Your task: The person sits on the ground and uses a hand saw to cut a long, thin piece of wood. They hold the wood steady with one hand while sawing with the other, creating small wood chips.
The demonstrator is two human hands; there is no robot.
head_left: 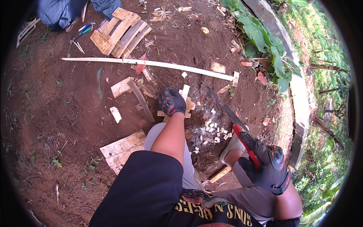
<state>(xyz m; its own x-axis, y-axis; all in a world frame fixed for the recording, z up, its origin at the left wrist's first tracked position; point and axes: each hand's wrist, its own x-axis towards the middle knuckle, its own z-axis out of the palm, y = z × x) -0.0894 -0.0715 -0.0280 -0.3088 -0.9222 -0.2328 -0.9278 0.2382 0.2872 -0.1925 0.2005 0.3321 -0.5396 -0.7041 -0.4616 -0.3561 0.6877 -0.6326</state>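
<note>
My left hand (172,101), in a black and red glove, is closed around a short pale wood strip (185,92). The strip's end sticks out to the right of the fingers, over rough wood blocks (189,106) on the soil. My right hand (266,162), gloved alike, grips the red handle of a hand saw (225,108). Its long blade points up and away to the left, apart from the strip. Small cut wood cubes (211,130) lie scattered with sawdust between my feet.
Beyond my hands, a long thin wood strip (147,63) lies across the soil. A slatted wood piece (121,32), tools (81,32) and another person's clothed legs (56,13) are at the far left. A flat board (123,149) lies near my left leg. A concrete edge (300,102) borders plants at right.
</note>
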